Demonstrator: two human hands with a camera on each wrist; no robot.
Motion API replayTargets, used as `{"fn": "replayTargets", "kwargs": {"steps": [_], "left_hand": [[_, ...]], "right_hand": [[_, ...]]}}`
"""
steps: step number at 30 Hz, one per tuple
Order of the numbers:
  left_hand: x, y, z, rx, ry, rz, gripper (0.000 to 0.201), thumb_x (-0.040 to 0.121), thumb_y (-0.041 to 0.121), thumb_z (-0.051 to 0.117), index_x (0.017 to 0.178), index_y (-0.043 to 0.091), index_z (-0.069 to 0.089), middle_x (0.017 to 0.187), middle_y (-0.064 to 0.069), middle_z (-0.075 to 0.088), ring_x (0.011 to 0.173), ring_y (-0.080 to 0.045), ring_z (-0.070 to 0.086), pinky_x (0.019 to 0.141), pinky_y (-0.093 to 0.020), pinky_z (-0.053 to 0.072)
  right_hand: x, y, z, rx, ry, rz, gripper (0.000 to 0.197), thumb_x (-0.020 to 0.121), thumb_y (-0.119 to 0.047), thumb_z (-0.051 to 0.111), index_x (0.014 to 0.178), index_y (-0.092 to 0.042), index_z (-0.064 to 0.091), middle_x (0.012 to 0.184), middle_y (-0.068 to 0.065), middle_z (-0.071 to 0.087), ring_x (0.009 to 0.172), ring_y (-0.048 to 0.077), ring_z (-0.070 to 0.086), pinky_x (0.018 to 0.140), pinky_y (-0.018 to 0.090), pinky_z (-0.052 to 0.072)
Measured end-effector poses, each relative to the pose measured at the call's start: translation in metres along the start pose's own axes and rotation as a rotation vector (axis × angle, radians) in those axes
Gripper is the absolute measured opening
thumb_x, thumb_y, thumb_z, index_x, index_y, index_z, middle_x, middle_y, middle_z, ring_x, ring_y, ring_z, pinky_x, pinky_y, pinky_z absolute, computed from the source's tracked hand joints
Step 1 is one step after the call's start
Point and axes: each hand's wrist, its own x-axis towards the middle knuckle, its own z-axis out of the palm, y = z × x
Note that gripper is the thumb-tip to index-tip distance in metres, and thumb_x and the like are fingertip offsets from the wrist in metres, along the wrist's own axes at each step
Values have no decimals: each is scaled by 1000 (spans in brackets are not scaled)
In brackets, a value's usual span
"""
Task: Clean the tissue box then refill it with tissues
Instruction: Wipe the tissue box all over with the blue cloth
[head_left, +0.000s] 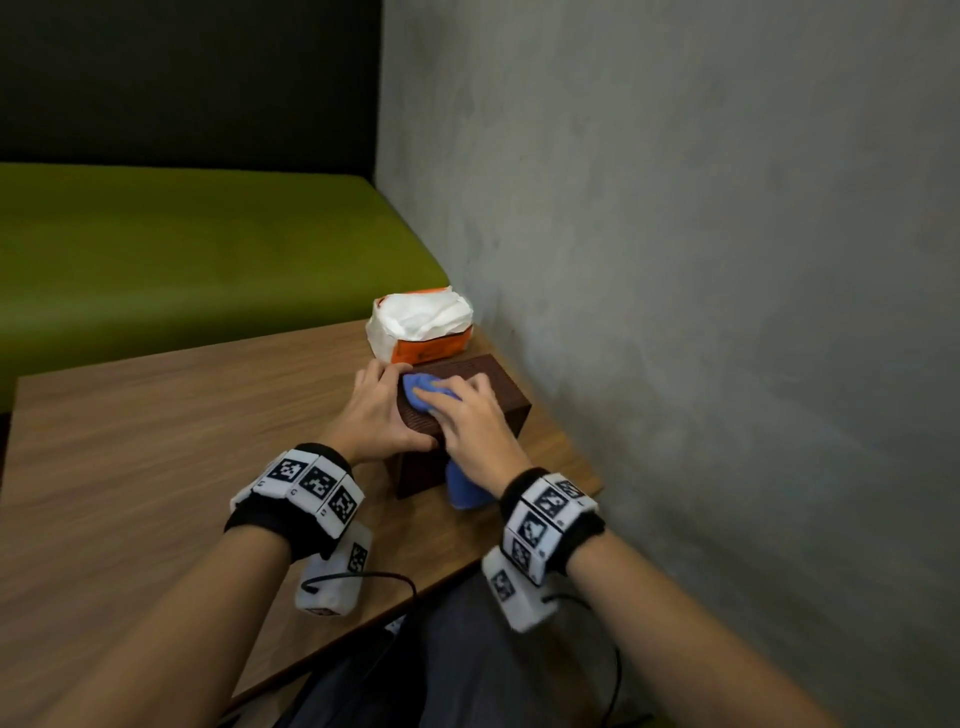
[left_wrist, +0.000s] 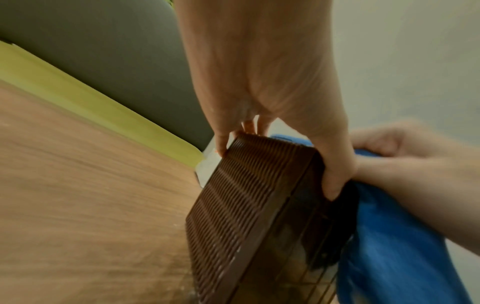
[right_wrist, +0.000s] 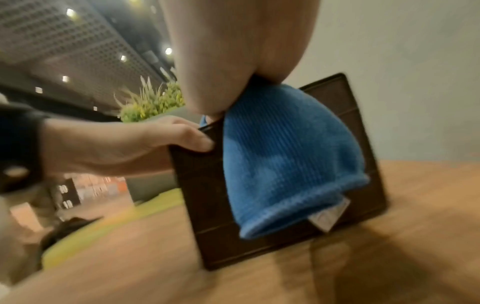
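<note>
A dark brown ribbed tissue box (head_left: 498, 389) (left_wrist: 233, 205) (right_wrist: 205, 205) stands on the wooden table (head_left: 156, 441) near the wall. My left hand (head_left: 379, 410) (left_wrist: 272, 102) (right_wrist: 124, 144) grips its near left corner, thumb on the end face and fingers along the side. My right hand (head_left: 470, 421) (left_wrist: 415, 164) (right_wrist: 233, 51) presses a blue cloth (head_left: 423, 389) (left_wrist: 394, 246) (right_wrist: 285, 154) onto the box top; the cloth hangs down over the box's near end. A white and orange tissue pack (head_left: 421, 325), open at the top, lies just behind the box.
A grey wall (head_left: 701, 260) runs close along the right of the box. A green bench seat (head_left: 182, 249) lies beyond the table's far edge. The table's near edge (head_left: 415, 587) runs diagonally under my wrists. Bare tabletop stretches to the left.
</note>
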Motion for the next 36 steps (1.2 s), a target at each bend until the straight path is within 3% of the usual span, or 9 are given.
{"fn": "replayTargets", "kwargs": {"steps": [4,8,12,15,20,24,27,32,36], "left_hand": [[0,0,1,36,-42,1,106,55,39,83,140,8,27,134,-12,32,126,-26,28,106,-36,32],[5,11,-3,254,-112,-58,100,64,38,79,140,8,22,140,-13,30,131,-28,27,111,-45,28],[23,51,13,537,-225,-100,113,65,46,75,145,2,6,150,-20,18,142,-36,11,112,-64,3],[33,61,40,493,-159,-35,114,68,50,70,146,2,2,151,-22,18,142,-36,14,113,-61,2],[32,47,31,305,74,25,116,59,53,75,146,7,13,142,-17,30,136,-33,22,114,-54,10],[18,34,10,-153,289,197,115,42,61,66,134,2,30,127,-12,38,122,-21,37,108,-28,29],[4,22,23,-344,367,233,109,43,55,71,129,3,30,122,-5,38,115,-11,39,95,-10,29],[-10,6,42,-389,425,139,113,43,57,72,133,6,27,130,-9,36,119,-6,35,100,-18,31],[-7,3,26,-309,308,169,125,46,63,66,145,7,13,142,-7,26,128,-5,25,107,-22,24]], "right_hand": [[5,58,-18,18,75,217,30,92,-4,46,117,-11,62,112,17,62,95,37,47,91,47,42],[9,67,-24,109,31,327,30,96,-8,42,120,-9,60,118,18,58,104,35,45,92,32,30],[7,59,-23,166,20,271,30,95,-7,44,121,-8,60,121,18,58,108,36,49,97,32,30],[4,55,-22,175,27,251,31,95,-7,44,123,-8,58,122,18,58,110,34,49,100,35,32],[6,59,-34,226,229,316,31,93,-3,46,120,-6,60,118,20,61,109,37,53,97,36,35],[22,46,-54,221,324,277,31,93,-5,45,120,-7,60,120,19,60,111,35,51,95,28,29],[31,32,-54,147,314,245,32,95,-8,43,124,-12,57,121,16,58,107,35,46,94,30,29],[27,24,-34,-6,198,229,36,96,-10,39,129,-14,53,122,11,57,101,33,45,93,40,41],[32,17,-31,-53,175,221,36,94,-5,41,127,-12,54,123,12,57,101,34,44,90,44,42]]}}
